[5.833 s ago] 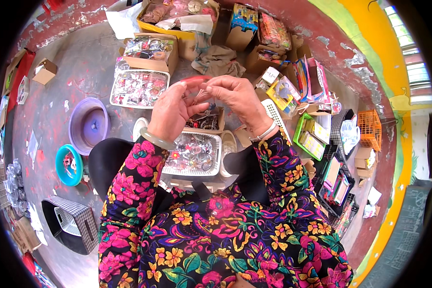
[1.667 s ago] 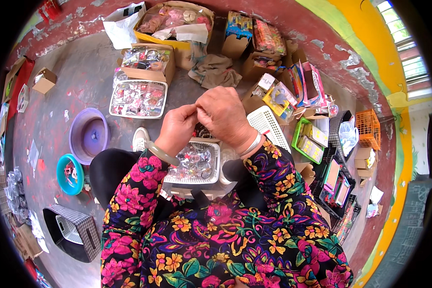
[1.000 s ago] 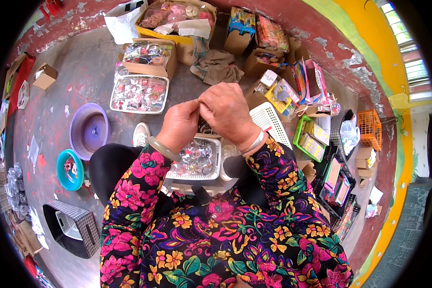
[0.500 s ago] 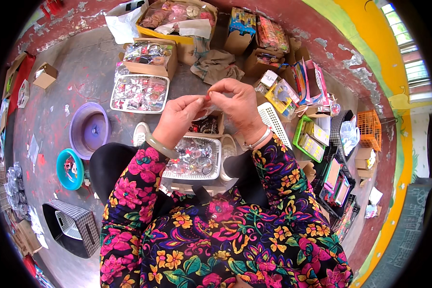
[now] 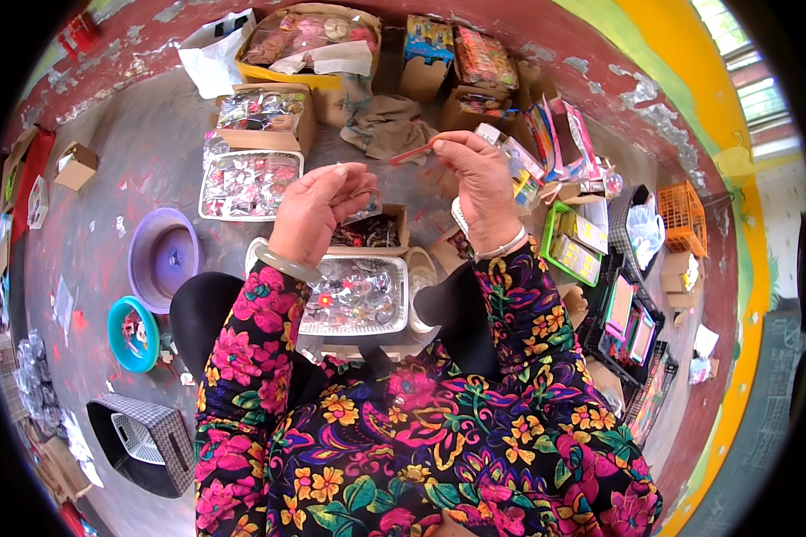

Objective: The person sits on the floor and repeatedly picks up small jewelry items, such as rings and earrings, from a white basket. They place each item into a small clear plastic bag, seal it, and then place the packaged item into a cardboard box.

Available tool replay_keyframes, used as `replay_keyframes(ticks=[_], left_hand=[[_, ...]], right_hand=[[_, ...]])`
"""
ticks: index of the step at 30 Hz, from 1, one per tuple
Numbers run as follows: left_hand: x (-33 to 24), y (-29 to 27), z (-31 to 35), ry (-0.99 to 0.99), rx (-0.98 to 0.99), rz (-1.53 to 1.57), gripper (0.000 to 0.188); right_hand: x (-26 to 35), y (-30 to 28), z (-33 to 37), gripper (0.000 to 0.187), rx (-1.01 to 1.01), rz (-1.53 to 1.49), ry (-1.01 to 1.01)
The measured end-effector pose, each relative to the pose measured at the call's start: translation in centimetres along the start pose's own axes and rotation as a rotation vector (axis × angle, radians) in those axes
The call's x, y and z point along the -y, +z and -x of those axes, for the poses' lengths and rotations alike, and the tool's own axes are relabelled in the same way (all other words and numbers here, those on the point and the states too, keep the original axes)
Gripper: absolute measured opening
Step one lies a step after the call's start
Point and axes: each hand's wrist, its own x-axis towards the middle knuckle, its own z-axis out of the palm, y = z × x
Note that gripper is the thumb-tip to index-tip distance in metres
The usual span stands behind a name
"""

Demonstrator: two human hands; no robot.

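Note:
My right hand point(image 5: 482, 183) pinches one end of a thin red strip point(image 5: 410, 156) between thumb and fingertips; the strip points left into the air. Apart from it, my left hand point(image 5: 318, 210) has its fingers curled in around a small clear plastic bag point(image 5: 365, 211), whose contents I cannot make out. Below the hands stands a white basket point(image 5: 407, 295) full of small clear packets. Just behind it sits an open cardboard box point(image 5: 392, 249) with dark small items inside.
Another white basket point(image 5: 202, 192) of packets stands ahead on the left, before a cardboard box point(image 5: 261, 139). A purple basin point(image 5: 166, 259) and a teal basin point(image 5: 119, 336) lie left. Right are a green basket point(image 5: 560, 259), an orange crate point(image 5: 683, 219) and a black crate point(image 5: 631, 362).
My hands have moved apart from where they met. The red strip has come away with the right hand, up and to the right; the left hand has drawn back a little left.

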Motion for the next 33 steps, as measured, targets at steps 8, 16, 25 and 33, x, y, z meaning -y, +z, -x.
replay_keyframes(ticks=[8,16,25,33], left_hand=[[0.9,-1.1,-1.2,-0.004,0.078,-0.059,0.030],[1.5,-1.3,-1.9,-0.024,0.129,-0.082,0.031],[2.2,-0.9,-2.2,-0.061,0.078,-0.144,0.032],[2.7,-1.1,-2.7,-0.088,0.080,-0.146,0.032]], right_hand=[[2.8,-10.6,5.9,0.013,-0.195,-0.027,0.011],[-1.8,-24.9,19.5,0.011,-0.624,0.368,0.182],[-12.3,-35.0,33.6,0.015,-0.811,0.563,0.387],[-13.3,-35.8,35.6,0.023,-0.717,1.079,0.480]])
